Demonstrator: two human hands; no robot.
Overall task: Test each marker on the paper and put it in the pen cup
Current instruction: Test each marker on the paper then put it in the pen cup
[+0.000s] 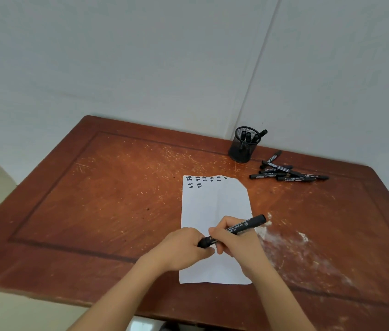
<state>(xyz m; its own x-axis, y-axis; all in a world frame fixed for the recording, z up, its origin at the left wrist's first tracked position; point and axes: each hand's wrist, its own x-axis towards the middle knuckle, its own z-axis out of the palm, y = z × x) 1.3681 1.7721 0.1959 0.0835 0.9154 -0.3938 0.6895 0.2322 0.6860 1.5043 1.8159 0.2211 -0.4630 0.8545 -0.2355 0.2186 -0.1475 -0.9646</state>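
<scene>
While the left hand gripped the black marker at its cap end and the right hand its barrel, uncapping seemed underway, needing a straight pull apart.

White print on marker barrels, too blurred to read.

Worn wooden table bears paper, pen cup, loose markers.

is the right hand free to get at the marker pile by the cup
Probably not yet: the way over the table to the marker pile is bare, but the right hand grips a marker, which the left hand also holds.
</scene>
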